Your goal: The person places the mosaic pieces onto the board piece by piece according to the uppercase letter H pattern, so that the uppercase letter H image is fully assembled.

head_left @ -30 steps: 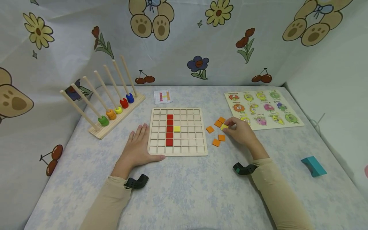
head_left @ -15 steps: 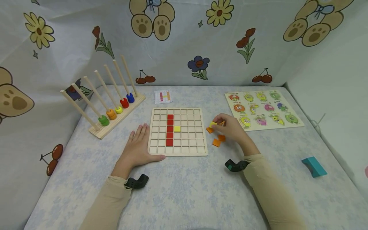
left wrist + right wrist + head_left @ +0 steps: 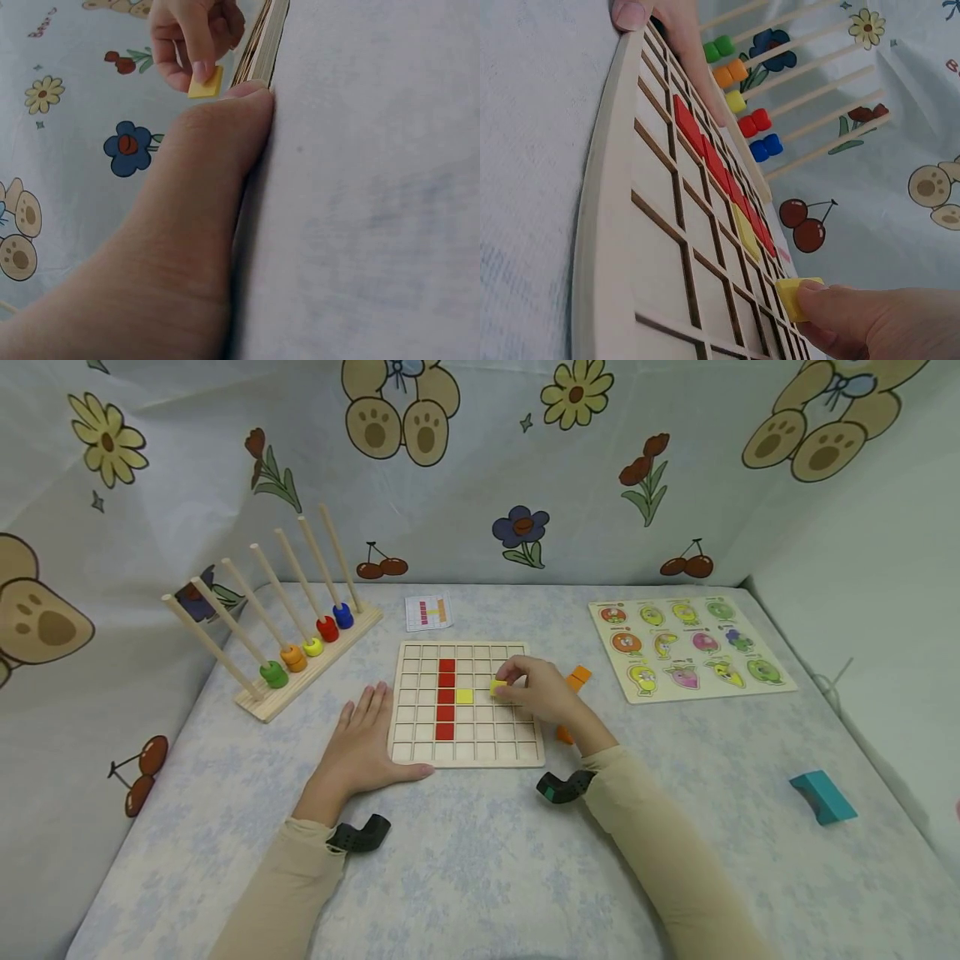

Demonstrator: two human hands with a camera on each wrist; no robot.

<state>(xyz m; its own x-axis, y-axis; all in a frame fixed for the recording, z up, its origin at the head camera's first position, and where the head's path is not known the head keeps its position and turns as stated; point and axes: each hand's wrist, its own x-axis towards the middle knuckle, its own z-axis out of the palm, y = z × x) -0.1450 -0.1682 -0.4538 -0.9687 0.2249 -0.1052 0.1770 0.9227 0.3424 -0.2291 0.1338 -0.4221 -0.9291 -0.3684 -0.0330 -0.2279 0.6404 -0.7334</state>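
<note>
A wooden grid board [image 3: 495,752] lies mid-table, with a column of red square tiles [image 3: 446,697] and one yellow tile [image 3: 464,697] set in its cells. My left hand [image 3: 360,747] rests flat along the board's left edge, fingers straight and thumb at the near edge. Over the right half of the board, my right hand [image 3: 542,693] pinches a second yellow tile [image 3: 789,298] between thumb and fingers; in the left wrist view that pinched tile [image 3: 205,82] is held above the board. Several orange tiles [image 3: 579,677] lie right of the board, partly hidden by the right hand.
A wooden peg stand [image 3: 264,710] with coloured beads stands at the back left. Behind the board lies a small pattern card [image 3: 428,612]. At the back right is a fruit picture board [image 3: 705,647]. A teal arched block [image 3: 825,797] sits at the right.
My right hand has carried the yellow tile leftward from the loose orange tiles to above the board. The left hand has stayed in place.
</note>
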